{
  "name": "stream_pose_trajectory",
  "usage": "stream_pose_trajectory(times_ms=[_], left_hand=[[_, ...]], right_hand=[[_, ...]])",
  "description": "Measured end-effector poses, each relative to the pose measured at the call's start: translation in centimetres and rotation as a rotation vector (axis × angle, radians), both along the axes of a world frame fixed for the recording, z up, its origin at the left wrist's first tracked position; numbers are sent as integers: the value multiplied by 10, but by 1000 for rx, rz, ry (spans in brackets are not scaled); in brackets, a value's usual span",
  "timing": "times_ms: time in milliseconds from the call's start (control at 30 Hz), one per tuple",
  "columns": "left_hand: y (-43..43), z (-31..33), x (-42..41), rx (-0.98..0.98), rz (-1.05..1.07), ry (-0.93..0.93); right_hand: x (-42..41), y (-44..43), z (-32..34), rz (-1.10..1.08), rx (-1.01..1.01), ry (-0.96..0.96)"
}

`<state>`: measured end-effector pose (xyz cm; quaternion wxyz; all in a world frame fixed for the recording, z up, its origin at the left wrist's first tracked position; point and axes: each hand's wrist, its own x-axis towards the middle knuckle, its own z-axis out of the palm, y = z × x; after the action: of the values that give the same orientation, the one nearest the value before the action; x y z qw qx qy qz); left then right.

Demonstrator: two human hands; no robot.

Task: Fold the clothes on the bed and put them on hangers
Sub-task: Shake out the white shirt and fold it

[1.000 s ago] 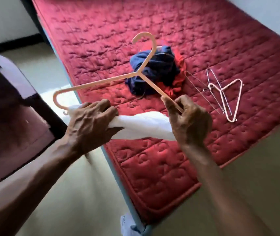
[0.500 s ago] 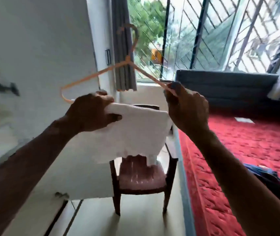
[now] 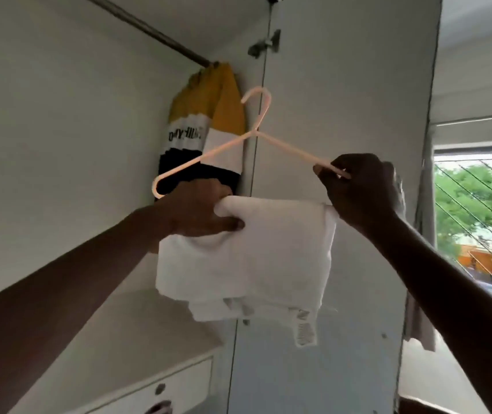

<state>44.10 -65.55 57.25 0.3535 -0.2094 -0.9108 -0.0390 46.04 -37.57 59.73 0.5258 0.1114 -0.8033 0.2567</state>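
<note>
Ideally the left hand [image 3: 200, 209], fingers curled round the white cloth [image 3: 247, 258], and right hand [image 3: 361, 189], pinching the hanger [image 3: 224, 146], lift level to hook the rail [image 3: 149, 31]

The hanger [image 3: 256, 133] is pale peach-pink, and the folded garment [image 3: 247, 258] draped over its bar is plain white. At 11 o'clock from it, a banded garment [image 3: 203, 127] runs yellow, white, then black, with dark lettering on the white band, against the off-white wardrobe [image 3: 59, 144]. At 3 o'clock the leaves [image 3: 478, 198] are bright green.
</note>
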Motion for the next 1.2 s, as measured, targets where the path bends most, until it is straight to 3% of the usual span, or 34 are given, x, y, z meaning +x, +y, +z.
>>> stream_pose_trajectory(times_ms=[200, 400, 600, 867, 1033, 1200], left_hand=[[-67, 61, -38, -17, 237, 28], [-112, 74, -73, 67, 336, 99], [-140, 108, -131, 46, 201, 223], [-190, 141, -221, -41, 63, 340], [-209, 148, -281, -133, 42, 562], [-219, 166, -312, -102, -126, 753]], right_hand=[[-86, -62, 79, 338, 45, -73], [-158, -121, 127, 402, 59, 57], [-212, -180, 181, 298, 19, 299], [-273, -258, 247, 157, 14, 332], [-305, -278, 278, 94, -78, 336], [-326, -281, 306, -6, -102, 375]])
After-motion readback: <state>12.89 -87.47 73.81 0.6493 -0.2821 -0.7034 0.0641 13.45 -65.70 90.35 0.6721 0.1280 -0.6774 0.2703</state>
